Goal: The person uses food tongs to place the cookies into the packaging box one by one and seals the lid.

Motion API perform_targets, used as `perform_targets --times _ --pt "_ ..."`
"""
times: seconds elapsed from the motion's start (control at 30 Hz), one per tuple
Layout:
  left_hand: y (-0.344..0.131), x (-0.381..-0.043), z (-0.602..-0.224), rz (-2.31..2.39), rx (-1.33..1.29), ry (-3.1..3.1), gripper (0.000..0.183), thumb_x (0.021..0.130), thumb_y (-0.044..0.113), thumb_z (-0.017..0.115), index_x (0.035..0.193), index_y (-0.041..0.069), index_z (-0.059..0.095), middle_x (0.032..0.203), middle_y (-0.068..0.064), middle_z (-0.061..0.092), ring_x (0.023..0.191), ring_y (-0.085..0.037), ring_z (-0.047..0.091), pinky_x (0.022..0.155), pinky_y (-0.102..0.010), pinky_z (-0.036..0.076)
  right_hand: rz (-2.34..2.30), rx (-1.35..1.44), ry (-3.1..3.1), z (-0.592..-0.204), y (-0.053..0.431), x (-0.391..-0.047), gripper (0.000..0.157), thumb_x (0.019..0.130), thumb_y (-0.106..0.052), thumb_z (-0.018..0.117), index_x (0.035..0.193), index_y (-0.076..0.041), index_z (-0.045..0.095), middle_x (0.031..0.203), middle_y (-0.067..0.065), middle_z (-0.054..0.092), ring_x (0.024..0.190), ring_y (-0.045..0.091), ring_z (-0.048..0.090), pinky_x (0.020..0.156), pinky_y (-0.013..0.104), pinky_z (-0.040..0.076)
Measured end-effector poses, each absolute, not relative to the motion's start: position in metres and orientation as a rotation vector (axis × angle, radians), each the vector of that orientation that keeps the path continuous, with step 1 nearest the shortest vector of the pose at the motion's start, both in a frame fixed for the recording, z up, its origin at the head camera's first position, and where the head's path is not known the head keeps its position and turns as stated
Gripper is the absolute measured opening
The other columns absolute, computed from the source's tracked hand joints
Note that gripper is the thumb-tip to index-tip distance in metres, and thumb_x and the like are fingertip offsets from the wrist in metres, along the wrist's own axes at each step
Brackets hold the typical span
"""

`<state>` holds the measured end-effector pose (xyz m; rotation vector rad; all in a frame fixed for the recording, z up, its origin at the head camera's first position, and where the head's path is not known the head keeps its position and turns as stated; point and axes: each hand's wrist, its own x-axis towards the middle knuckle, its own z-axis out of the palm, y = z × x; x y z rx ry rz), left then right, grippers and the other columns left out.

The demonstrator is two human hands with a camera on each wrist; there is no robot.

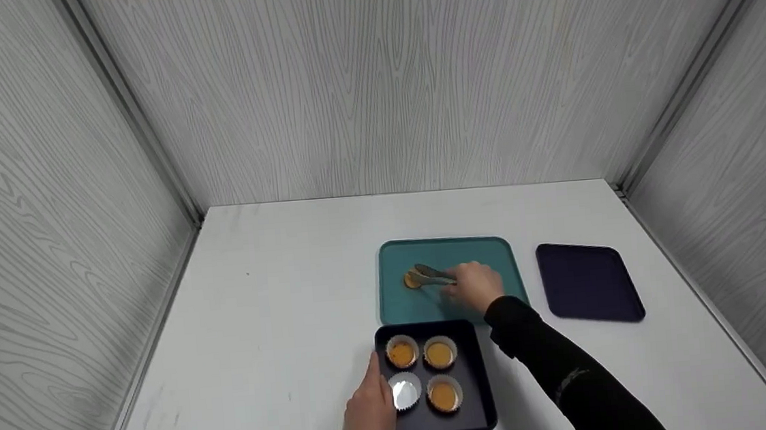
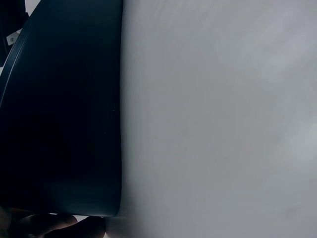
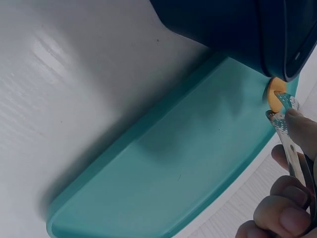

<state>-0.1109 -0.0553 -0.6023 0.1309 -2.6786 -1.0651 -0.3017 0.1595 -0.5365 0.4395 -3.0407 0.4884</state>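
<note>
My right hand [image 1: 476, 284] holds metal tongs [image 1: 434, 276] over the teal tray [image 1: 495, 255]. The tips of the tongs are right at a small round golden-brown biscuit [image 1: 412, 280] lying on that tray. In the right wrist view the same biscuit [image 3: 275, 94] stands partly behind the tong tips. My left hand [image 1: 371, 413] grips the left wall of a deep dark square pan [image 1: 434, 427]. Inside the pan sit several paper cups: a back left cup [image 1: 402, 352], back right cup [image 1: 440, 352] and front right cup [image 1: 445, 394] have golden-brown contents. Nothing shows inside the front left cup [image 1: 406, 391].
A flat dark purple tray [image 1: 590, 282] lies to the right of the teal tray. The pan stands close in front of the teal tray on a white table [image 1: 281, 305]. Wood-grain panels [image 1: 373, 86] enclose the back and both sides.
</note>
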Motion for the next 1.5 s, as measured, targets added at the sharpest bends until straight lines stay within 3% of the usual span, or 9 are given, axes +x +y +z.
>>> perform_targets --times 0.3,0.7,0.9,1.3,1.5 --pt "-0.056 -0.113 -0.600 -1.093 0.150 -2.700 0.045 0.103 0.009 0.055 0.147 0.000 0.052 0.117 -0.019 0.072 0.070 -0.026 0.069 0.063 -0.042 0.055 0.437 0.518 -2.936 -0.540 0.170 -0.296 0.035 0.092 -0.025 0.078 0.124 -0.014 0.075 0.102 0.011 0.075 0.087 0.030 0.069 0.082 0.046 0.055" --pt "-0.057 -0.111 -0.597 -1.087 0.130 -2.682 0.045 0.103 0.008 0.055 0.147 0.001 0.052 0.114 -0.020 0.072 0.070 -0.024 0.069 0.065 -0.042 0.055 0.428 0.756 -2.753 -0.546 0.184 -0.291 0.029 0.089 -0.023 0.080 0.117 -0.015 0.078 0.089 0.007 0.076 0.075 0.028 0.067 0.081 0.047 0.052" --pt "-0.057 -0.111 -0.599 -1.066 0.117 -2.673 0.045 0.103 0.007 0.055 0.147 0.001 0.053 0.115 -0.020 0.072 0.072 -0.027 0.070 0.066 -0.043 0.056 0.385 0.863 -2.708 -0.546 0.186 -0.286 0.027 0.091 -0.023 0.077 0.117 -0.016 0.077 0.090 0.004 0.076 0.077 0.024 0.066 0.085 0.046 0.049" --pt "-0.056 -0.111 -0.600 -1.062 0.106 -2.674 0.045 0.102 0.007 0.055 0.146 0.000 0.053 0.111 -0.022 0.073 0.073 -0.031 0.071 0.066 -0.045 0.056 0.357 0.953 -2.655 -0.547 0.185 -0.281 0.026 0.093 -0.023 0.075 0.118 -0.016 0.076 0.092 0.004 0.077 0.076 0.024 0.066 0.076 0.040 0.042" --pt "-0.057 -0.111 -0.600 -1.048 0.093 -2.653 0.045 0.101 0.006 0.056 0.145 -0.001 0.053 0.108 -0.022 0.073 0.072 -0.031 0.070 0.065 -0.045 0.056 0.379 0.942 -2.659 -0.546 0.185 -0.278 0.027 0.094 -0.022 0.074 0.120 -0.014 0.076 0.091 0.005 0.076 0.075 0.025 0.065 0.078 0.042 0.045"
